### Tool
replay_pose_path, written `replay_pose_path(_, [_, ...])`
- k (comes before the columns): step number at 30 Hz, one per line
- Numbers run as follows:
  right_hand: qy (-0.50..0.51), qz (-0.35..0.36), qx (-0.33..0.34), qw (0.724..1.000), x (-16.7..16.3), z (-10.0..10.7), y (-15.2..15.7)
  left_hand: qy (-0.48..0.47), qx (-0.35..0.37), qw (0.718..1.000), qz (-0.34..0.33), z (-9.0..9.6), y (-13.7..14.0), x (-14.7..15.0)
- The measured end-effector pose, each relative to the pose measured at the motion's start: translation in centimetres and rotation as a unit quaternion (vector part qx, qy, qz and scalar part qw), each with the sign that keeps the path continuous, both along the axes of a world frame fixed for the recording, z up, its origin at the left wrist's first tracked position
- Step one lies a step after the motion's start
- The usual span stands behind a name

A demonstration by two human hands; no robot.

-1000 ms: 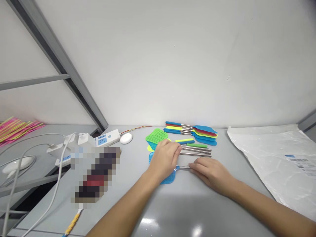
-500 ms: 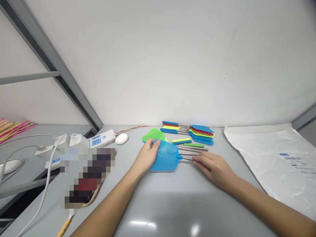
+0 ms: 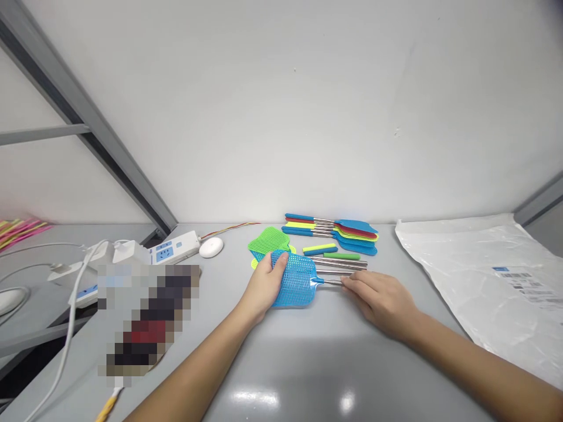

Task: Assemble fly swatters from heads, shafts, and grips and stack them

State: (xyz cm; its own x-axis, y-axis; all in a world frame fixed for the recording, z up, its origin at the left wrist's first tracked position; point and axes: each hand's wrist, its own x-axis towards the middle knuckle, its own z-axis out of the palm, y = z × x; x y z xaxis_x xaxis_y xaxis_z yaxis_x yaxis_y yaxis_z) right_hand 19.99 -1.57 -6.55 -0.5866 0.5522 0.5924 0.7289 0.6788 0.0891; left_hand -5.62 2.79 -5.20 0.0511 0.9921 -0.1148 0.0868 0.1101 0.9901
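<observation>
A blue mesh fly swatter lies between my hands over the grey table, its head to the left and its thin metal rod to the right. My left hand is closed on the far left edge of the mesh, thumb on top. The fingers of my right hand are pinched round the rod; they hide its far end. Just behind are several loose metal rods and loose handle sleeves: a green one and a yellow one over a blue one. Green mesh heads lie behind my left hand.
Against the wall lies a stack of fly swatters in blue, red and yellow. A white plastic mailing bag covers the right side. At left are a power strip, a white round device, cables and a pixelated object.
The view has shifted slightly. Both hands keep their grip on the blue swatter, and its mesh head is tilted a little differently. More of the heads behind my left hand shows.
</observation>
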Motion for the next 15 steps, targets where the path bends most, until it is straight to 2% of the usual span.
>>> replay_pose_path(2, [-0.002, -0.001, 0.010, 1.000, -0.1, 0.1, -0.1, -0.011, 0.001, 1.000, -0.001, 0.0, -0.1, 0.1])
replay_pose_path(7, [0.034, -0.007, -0.016, 0.999, -0.6, 0.4, -0.2, -0.061, -0.019, 0.998, -0.008, 0.1, -0.1, 0.2])
replay_pose_path(10, [0.036, -0.007, -0.003, 0.999, -0.9, 0.6, -0.3, -0.089, -0.035, 0.995, -0.015, 0.1, -0.1, 0.2])
replay_pose_path(15, [0.003, -0.020, 0.009, 1.000, -1.0, 0.6, -0.4, -0.063, -0.026, 0.997, -0.020, -0.1, -0.1, 0.2])
